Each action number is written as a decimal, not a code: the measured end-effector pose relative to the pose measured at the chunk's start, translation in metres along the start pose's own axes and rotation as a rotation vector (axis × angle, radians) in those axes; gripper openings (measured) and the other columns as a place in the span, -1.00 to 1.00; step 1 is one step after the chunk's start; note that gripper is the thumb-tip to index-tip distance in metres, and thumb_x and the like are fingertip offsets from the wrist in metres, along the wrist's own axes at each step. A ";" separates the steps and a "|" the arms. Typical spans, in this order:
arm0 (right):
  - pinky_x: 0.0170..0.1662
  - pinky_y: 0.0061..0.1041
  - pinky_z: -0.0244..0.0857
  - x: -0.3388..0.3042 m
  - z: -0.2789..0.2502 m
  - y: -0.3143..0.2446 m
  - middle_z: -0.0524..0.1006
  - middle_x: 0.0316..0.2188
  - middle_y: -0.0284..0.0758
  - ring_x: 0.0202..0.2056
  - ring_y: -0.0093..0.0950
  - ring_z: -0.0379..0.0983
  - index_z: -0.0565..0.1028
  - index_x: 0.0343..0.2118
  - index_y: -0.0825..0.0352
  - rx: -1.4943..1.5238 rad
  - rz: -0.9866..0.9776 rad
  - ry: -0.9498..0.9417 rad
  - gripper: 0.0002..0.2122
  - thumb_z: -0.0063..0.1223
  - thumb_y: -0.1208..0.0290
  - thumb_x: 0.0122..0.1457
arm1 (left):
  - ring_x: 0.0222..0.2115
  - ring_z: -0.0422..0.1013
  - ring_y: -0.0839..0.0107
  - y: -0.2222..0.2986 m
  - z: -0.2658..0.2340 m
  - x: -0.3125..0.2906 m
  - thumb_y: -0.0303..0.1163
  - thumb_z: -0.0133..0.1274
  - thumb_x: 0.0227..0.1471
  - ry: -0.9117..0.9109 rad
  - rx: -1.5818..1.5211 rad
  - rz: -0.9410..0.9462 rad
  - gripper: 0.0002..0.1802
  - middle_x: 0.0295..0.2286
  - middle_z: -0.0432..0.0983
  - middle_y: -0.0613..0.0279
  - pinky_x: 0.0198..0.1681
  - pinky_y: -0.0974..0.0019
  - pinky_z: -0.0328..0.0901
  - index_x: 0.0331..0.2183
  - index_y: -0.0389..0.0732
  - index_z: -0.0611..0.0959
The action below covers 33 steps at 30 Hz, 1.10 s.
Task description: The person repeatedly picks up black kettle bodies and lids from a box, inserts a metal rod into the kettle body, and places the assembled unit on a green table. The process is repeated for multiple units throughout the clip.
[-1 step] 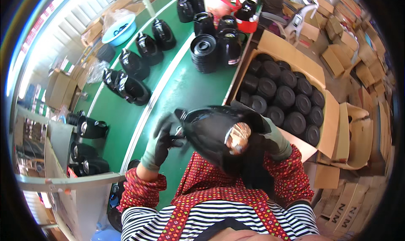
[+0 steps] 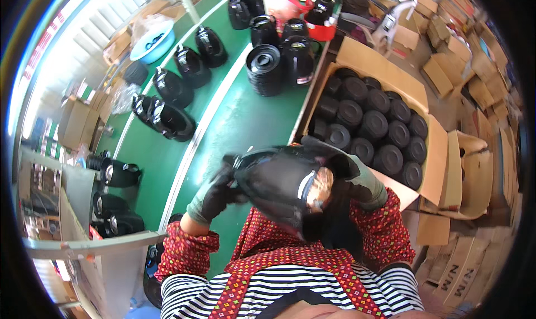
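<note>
Probably the glossy black shell (image 2: pixel 271 179) is light, stiff and slippery (scuff-prone, too) — we'd hold both ends. Before our apron (image 2: pixel 279 257), our right hand (image 2: pixel 350 173) grips it; our left hand (image 2: pixel 218 193) touches its left end, firmness unclear. We've room over the green table (image 2: pixel 223 132); the carton (image 2: pixel 385 73) stands near, rightward.

A glossy black rounded vessel (image 2: pixel 271 179) is held at both ends in the middle of the frame, lying on its side, its narrower end toward the left and its broader end toward the right. Its smooth shell carries a bright, mirror-like patch (image 2: pixel 320 189) near the right end, pale along one edge; blur hides finer detail.
</note>
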State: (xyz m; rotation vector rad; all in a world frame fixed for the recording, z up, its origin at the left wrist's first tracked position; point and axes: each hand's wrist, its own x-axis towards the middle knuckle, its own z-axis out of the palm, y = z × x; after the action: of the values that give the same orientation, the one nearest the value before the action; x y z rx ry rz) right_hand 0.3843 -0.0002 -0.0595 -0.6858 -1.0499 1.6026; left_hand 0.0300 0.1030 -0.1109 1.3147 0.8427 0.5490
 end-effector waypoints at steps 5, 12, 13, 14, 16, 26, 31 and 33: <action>0.40 -0.41 0.13 0.013 -0.003 -0.020 0.41 0.35 -0.21 0.32 -0.47 0.30 0.28 0.41 0.42 -0.096 0.066 -0.359 -0.17 0.47 0.48 0.07 | -0.07 0.55 0.23 -0.029 0.042 0.011 -0.29 0.05 0.30 -0.257 -0.305 -0.188 -0.36 0.26 0.30 0.02 -0.05 0.27 0.48 0.31 -0.33 0.35; 0.22 -0.40 0.35 0.047 -0.086 0.036 0.55 0.20 -0.18 0.17 -0.42 0.46 0.39 0.33 0.39 -0.297 0.065 -0.115 -0.39 0.28 0.23 0.30 | -0.07 0.55 0.22 -0.037 0.036 0.027 -0.29 0.10 0.26 -0.209 -0.320 -0.270 -0.36 0.23 0.34 0.00 -0.03 0.26 0.48 0.27 -0.34 0.39; 0.25 -0.33 0.30 0.069 -0.111 0.055 0.55 0.21 -0.15 0.19 -0.33 0.46 0.42 0.30 0.42 -0.353 -0.046 -0.034 -0.38 0.28 0.13 0.29 | -0.07 0.56 0.22 -0.041 0.037 0.018 -0.29 0.10 0.25 -0.163 -0.331 -0.277 -0.36 0.22 0.35 0.00 -0.03 0.26 0.48 0.27 -0.34 0.39; 0.14 -0.25 0.39 0.091 -0.151 0.069 0.59 0.10 -0.09 0.10 -0.21 0.52 0.46 0.26 0.35 -0.747 -0.077 0.133 -0.40 0.28 0.09 0.26 | -0.07 0.56 0.22 -0.045 0.035 0.016 -0.29 0.11 0.24 -0.142 -0.343 -0.281 -0.37 0.22 0.35 0.00 -0.03 0.26 0.48 0.26 -0.34 0.40; 0.06 -0.08 0.45 0.109 -0.193 0.066 0.60 0.02 0.03 0.02 -0.02 0.56 0.53 0.19 0.29 -1.518 0.052 0.463 -0.39 0.31 -0.02 0.16 | -0.06 0.56 0.21 -0.055 0.033 0.013 -0.29 0.12 0.23 -0.120 -0.363 -0.270 -0.37 0.21 0.36 -0.01 -0.02 0.26 0.48 0.25 -0.34 0.41; 0.33 0.22 0.13 0.110 -0.415 0.131 0.20 0.40 0.11 0.29 0.15 0.29 0.02 0.51 -0.34 -2.046 0.841 0.603 -0.06 0.25 -0.30 0.11 | -0.06 0.57 0.20 -0.053 0.030 0.014 -0.30 0.19 0.17 -0.094 -0.316 -0.055 -0.38 0.15 0.42 -0.03 0.00 0.25 0.48 0.19 -0.35 0.46; 0.37 0.08 0.15 0.100 -0.372 0.093 0.18 0.43 0.05 0.31 0.16 0.26 0.07 0.50 -0.27 -2.006 0.619 0.676 -0.13 0.29 -0.13 0.16 | -0.06 0.58 0.20 -0.053 0.032 -0.003 -0.30 0.23 0.13 -0.040 -0.325 -0.022 -0.38 0.13 0.45 -0.04 0.00 0.24 0.48 0.16 -0.35 0.48; 0.36 -0.01 0.17 0.084 -0.355 0.077 0.23 0.41 0.04 0.31 0.06 0.29 0.13 0.49 0.00 -1.732 0.293 0.635 -0.19 0.23 -0.05 0.24 | -0.06 0.58 0.19 -0.051 0.029 0.002 -0.30 0.24 0.12 -0.081 -0.315 0.007 -0.38 0.12 0.46 -0.04 0.01 0.24 0.48 0.15 -0.35 0.49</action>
State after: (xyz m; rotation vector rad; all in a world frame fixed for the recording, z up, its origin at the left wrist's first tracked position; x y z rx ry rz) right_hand 0.6261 0.1771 -0.2819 -2.3213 -1.6826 0.1717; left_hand 0.0488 0.0764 -0.1596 1.0443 0.6549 0.6031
